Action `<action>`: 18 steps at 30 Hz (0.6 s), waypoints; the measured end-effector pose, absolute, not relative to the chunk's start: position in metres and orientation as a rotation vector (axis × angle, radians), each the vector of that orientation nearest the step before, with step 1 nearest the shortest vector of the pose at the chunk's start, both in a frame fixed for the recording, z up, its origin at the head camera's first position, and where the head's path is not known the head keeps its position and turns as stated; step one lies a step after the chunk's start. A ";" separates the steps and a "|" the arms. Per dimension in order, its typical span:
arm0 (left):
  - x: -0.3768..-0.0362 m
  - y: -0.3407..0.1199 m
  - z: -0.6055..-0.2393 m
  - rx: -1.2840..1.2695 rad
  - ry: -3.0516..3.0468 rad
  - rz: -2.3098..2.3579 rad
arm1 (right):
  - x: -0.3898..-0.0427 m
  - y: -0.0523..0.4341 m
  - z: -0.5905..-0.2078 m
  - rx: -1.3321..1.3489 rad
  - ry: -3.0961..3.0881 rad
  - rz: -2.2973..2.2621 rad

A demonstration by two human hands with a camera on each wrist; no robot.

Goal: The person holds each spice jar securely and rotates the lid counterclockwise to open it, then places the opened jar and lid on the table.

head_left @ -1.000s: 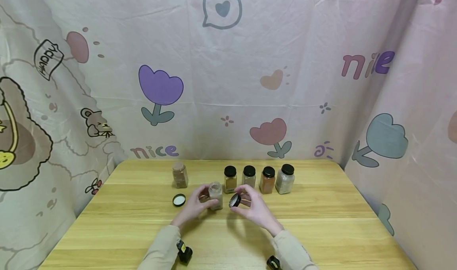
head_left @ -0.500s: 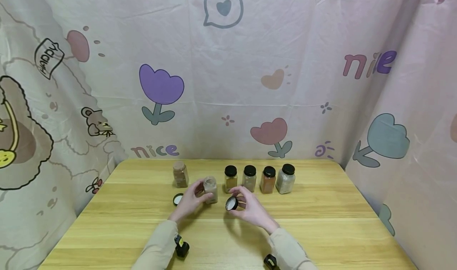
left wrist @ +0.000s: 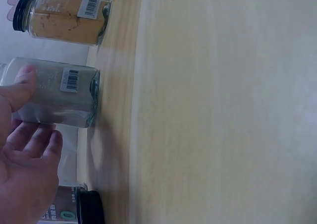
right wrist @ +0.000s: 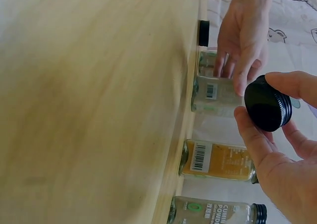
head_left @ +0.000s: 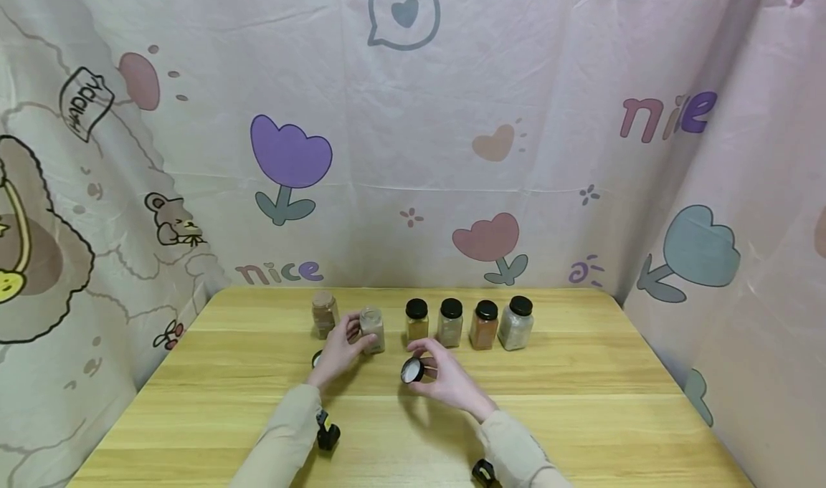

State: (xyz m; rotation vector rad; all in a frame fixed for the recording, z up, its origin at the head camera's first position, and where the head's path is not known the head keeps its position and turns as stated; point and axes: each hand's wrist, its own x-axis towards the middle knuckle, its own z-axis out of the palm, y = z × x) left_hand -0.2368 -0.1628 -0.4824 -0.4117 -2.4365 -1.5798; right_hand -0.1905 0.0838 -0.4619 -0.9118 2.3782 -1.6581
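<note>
My left hand (head_left: 340, 352) grips an uncapped glass spice jar (head_left: 372, 330) of pale greyish powder, thumb on the near side and fingers round the far side. The jar is upright; whether its base touches the table I cannot tell. Lower and to the right, my right hand (head_left: 450, 384) pinches a black screw lid (head_left: 412, 370), its white inside tilted toward the head camera. In the right wrist view the black top of this lid (right wrist: 265, 104) shows. An uncapped jar of brown powder (head_left: 324, 309) stands behind my left hand, which partly covers another black lid (head_left: 316, 359) on the table.
To the right stands a row of black-capped jars: yellow powder (head_left: 416, 327), greyish powder (head_left: 449, 328), orange powder (head_left: 483, 330) and a wider one with white contents (head_left: 516, 328). A printed curtain (head_left: 400, 244) hangs behind the wooden table (head_left: 400, 445).
My left hand has carried the jar left and back, toward the brown jar, covering more of the lid on the table. My right hand has shifted slightly left with its lid.
</note>
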 end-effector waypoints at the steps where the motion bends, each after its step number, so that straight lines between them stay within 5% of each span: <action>1: -0.237 -0.163 -0.482 -0.412 -2.435 -1.571 | -0.191 0.083 -0.462 -0.906 2.375 -1.656; 18: -0.254 -0.160 -0.480 -0.240 -2.465 -1.641 | -0.196 0.072 -0.466 -0.884 2.313 -1.662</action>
